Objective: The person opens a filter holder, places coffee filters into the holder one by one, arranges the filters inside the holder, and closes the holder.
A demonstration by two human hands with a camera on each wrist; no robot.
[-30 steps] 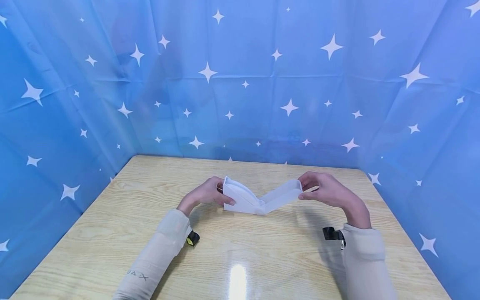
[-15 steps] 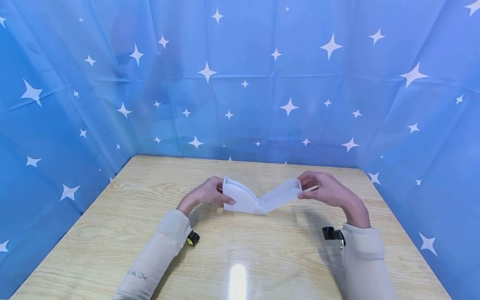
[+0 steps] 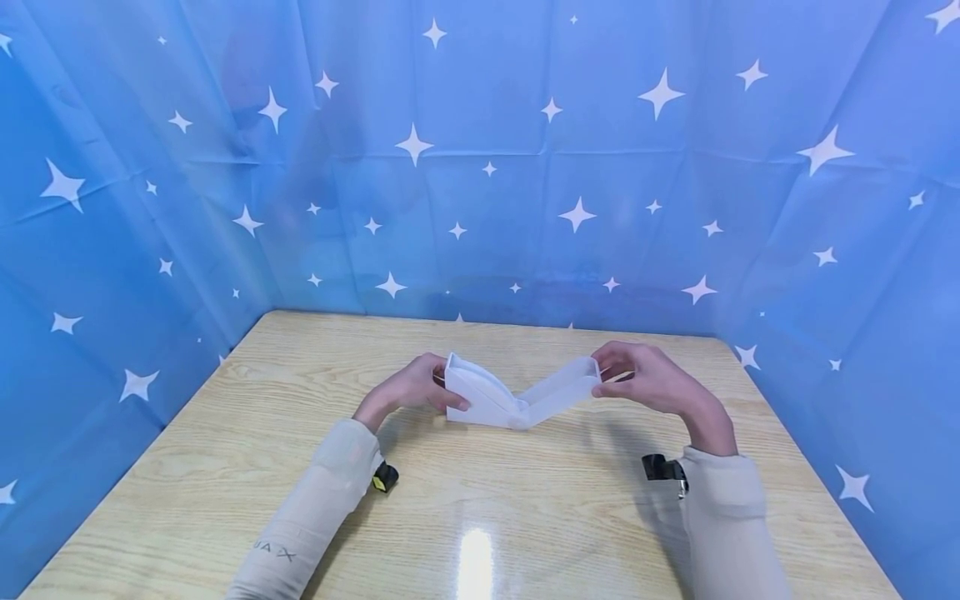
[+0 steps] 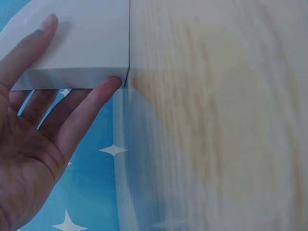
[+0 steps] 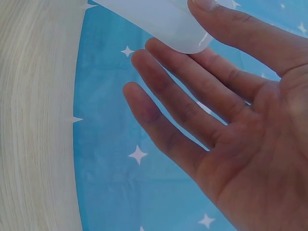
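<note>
A slim white hinged case lies spread in a wide V near the middle of the table in the head view. Its opaque white body (image 3: 483,398) is at the left, and a translucent lid (image 3: 561,392) slants up to the right from the hinge. My left hand (image 3: 411,385) grips the body's outer end, thumb on the near face and fingers around the end and far side. My right hand (image 3: 652,379) pinches the lid's raised end between thumb and fingers. In the right wrist view, the lid's rounded corner (image 5: 190,41) sits between thumb and fingers, while the other fingers are extended.
The wooden table (image 3: 420,517) extends around both arms. A blue curtain with white stars (image 3: 495,117) hangs behind it and along both sides. Black wrist mounts (image 3: 663,468) sit at both cuffs.
The right hand and the lid's raised end have shifted very slightly left. The left hand and the case body stay in place.
</note>
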